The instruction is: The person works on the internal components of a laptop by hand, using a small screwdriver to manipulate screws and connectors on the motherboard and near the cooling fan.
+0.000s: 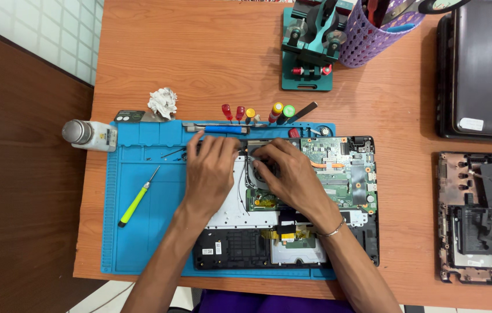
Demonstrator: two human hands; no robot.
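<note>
- Left hand (210, 174) lies flat, released, on the opened laptop (292, 203)
- Right hand (291, 174) fingers pinch at its fan, hiding it
- Green screwdriver (137, 198) lies apart on the blue mat (141, 243)

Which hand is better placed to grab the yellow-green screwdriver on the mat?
Left. The left hand is on the opened laptop's left edge, nearer the screwdriver; the right hand is over the fan area, farther away.

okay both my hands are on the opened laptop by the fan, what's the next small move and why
Probably ease the fan gently upward with the right hand while the left hand steadies the laptop. Both sets of fingers already sit at the fan's edge, and the green screwdriver lies aside on the blue mat. Whether any screws remain is hidden.
</note>
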